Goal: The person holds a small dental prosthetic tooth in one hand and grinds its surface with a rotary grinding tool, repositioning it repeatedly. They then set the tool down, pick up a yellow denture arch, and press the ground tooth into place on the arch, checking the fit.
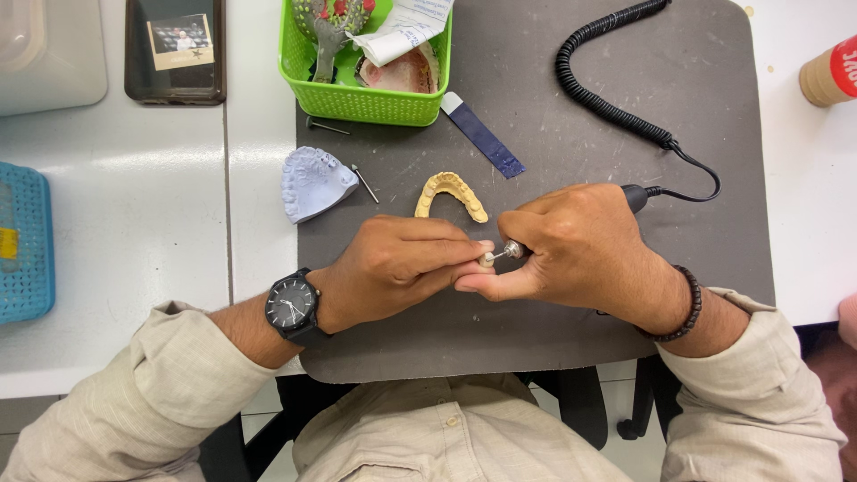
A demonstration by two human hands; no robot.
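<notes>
My left hand (397, 268) pinches a small pale tooth-shaped piece (486, 260) between its fingertips. My right hand (576, 248) is closed around a rotary handpiece (513, 251), whose metal tip touches that piece. The tool's black rear end (634, 195) sticks out behind my knuckles, and a coiled black cable (607, 103) runs from it toward the top of the mat. A yellow horseshoe-shaped dental arch model (451, 194) lies on the dark grey mat (571, 348) just above my hands.
A pale blue dental cast (312, 183) lies at the mat's left edge beside a small metal pin (364, 183). A green basket (357, 98) with casts and paper stands behind, next to a blue strip (482, 136). A phone (174, 49) and blue basket (25, 241) are at left.
</notes>
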